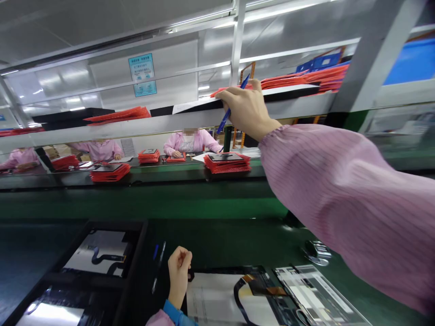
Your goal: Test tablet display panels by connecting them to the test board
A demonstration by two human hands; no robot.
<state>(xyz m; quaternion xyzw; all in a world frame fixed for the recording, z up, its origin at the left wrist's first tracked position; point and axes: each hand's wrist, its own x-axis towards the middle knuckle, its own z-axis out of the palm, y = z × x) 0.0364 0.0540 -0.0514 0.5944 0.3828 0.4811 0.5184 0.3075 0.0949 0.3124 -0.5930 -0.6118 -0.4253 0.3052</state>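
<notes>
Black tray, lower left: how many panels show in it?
2: the far panel in the farther compartment of the tray, the near panel in the nearer one. The frame cuts the tray off; more may be hidden.

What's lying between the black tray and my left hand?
In the head view, a slim pen-like tool and a small blue piece lie between the tray and your left hand.

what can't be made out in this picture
Head view:
Lettering on light-blue rectangular poster: too small.
Near end of white-backed flat panel: cut off by bottom edge.
Inside left grip: hidden by curled fingers.
Middle of slim blue pen: covered by right grip.
</notes>
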